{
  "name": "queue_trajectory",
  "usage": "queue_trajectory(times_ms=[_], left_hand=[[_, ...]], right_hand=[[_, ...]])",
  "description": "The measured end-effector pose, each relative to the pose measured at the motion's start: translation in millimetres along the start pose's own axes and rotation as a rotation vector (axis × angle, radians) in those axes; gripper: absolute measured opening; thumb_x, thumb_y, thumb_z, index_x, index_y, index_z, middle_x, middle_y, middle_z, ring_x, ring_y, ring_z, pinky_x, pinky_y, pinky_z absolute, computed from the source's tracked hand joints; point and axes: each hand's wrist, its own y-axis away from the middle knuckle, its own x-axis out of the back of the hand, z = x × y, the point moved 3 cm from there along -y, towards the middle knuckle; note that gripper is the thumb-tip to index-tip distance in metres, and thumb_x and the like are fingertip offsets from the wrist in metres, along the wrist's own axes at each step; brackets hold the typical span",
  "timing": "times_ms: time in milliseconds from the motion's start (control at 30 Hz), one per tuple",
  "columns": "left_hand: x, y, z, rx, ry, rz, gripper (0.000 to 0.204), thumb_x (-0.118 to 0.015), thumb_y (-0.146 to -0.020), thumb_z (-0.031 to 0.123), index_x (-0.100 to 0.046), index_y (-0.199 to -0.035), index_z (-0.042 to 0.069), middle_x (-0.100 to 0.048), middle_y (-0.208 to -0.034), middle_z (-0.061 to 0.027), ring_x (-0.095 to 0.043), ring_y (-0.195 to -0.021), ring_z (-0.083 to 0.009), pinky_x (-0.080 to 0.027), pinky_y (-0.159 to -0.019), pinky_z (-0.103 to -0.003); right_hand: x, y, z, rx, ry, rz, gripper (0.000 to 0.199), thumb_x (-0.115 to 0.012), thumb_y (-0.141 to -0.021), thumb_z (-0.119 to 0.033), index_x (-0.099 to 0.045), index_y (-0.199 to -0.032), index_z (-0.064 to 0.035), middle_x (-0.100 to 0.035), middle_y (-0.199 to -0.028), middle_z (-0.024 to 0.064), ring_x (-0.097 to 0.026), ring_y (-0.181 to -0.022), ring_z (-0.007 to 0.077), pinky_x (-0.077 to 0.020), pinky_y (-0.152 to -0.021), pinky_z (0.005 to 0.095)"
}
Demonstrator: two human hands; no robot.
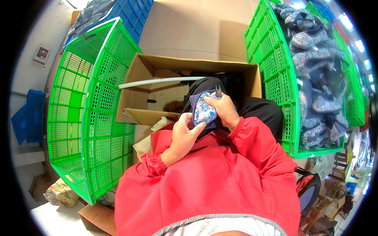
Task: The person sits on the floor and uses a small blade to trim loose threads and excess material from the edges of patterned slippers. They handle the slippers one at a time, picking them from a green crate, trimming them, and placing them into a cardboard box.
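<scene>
A floral shoe upper point(204, 111), blue and white with a dark navy lining, is held over my lap. My left hand point(182, 135) is closed on its near left edge, thumb and fingers pinching the fabric. On its right side, my right hand point(226, 111) presses the thumb onto the upper. That same hand also grips small metal thread snips point(218, 91), whose points stick up past the fingers. The snips' handles are hidden in the palm.
An open cardboard box point(189, 62) lies before my knees, with a pale strip point(157, 82) across it. At left stands a green plastic crate point(110, 106) beside a blue crate point(132, 17). On the right, another green crate point(275, 78) is filled with floral shoe uppers point(315, 63).
</scene>
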Motion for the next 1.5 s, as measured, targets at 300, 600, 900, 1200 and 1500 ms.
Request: queue_trajectory(times_ms=[300,600,900,1200,1500], left_hand=[[-4.3,-10.0,27.9,-0.639,-0.823,0.291,0.027,-0.071,-0.071,-0.002,-0.056,-0.094,0.001,-0.057,-0.082,-0.0132,-0.057,-0.078,-0.0339,-0.047,-0.071,-0.043],[27.0,-35.2,50.7,-0.817,-1.071,0.342,0.029,-0.063,-0.062,-0.008,-0.057,-0.087,0.005,-0.057,-0.081,-0.0137,-0.057,-0.081,-0.0365,-0.046,-0.075,-0.044],[9.9,-28.3,63.4,-0.621,-0.868,-0.009,0.041,-0.078,-0.077,0.013,-0.068,-0.116,0.006,-0.064,-0.122,-0.0184,-0.061,-0.111,-0.0380,-0.050,-0.094,-0.042],[24.5,-35.8,43.6,-0.555,-0.778,0.000,0.035,-0.080,-0.078,0.019,-0.074,-0.111,0.009,-0.063,-0.125,-0.0209,-0.062,-0.109,-0.0394,-0.050,-0.095,-0.043],[10.2,-34.6,40.4,-0.769,-0.971,0.079,0.038,-0.079,-0.077,0.011,-0.073,-0.114,0.008,-0.060,-0.130,-0.0220,-0.061,-0.114,-0.0402,-0.049,-0.096,-0.044]], right_hand=[[-7.1,6.9,13.2,0.381,0.409,0.283,0.028,-0.074,-0.091,-0.025,-0.064,-0.088,0.0012,-0.063,-0.068,0.0099,-0.057,-0.062,0.0142,-0.0482,-0.061,0.0331],[-18.2,49.9,-6.6,-0.010,-0.098,-0.217,0.023,-0.060,-0.103,-0.028,-0.063,-0.106,-0.0051,-0.061,-0.089,-0.0055,-0.048,-0.068,0.0018,-0.0397,-0.060,0.0196],[-9.9,30.1,-2.5,0.083,-0.096,-0.156,0.028,-0.065,-0.099,-0.019,-0.064,-0.118,0.0013,-0.068,-0.102,0.0018,-0.060,-0.088,0.0084,-0.0490,-0.080,0.0238],[13.2,55.3,-70.2,0.341,0.118,0.017,0.026,-0.059,-0.098,-0.005,-0.062,-0.122,0.0032,-0.070,-0.103,0.0075,-0.068,-0.079,0.0120,-0.0533,-0.074,0.0240],[13.0,38.6,-21.3,0.396,0.887,0.107,0.036,-0.062,-0.081,-0.015,-0.061,-0.116,-0.0065,-0.066,-0.109,0.0197,-0.064,-0.102,0.0408,-0.0518,-0.087,0.0464]])
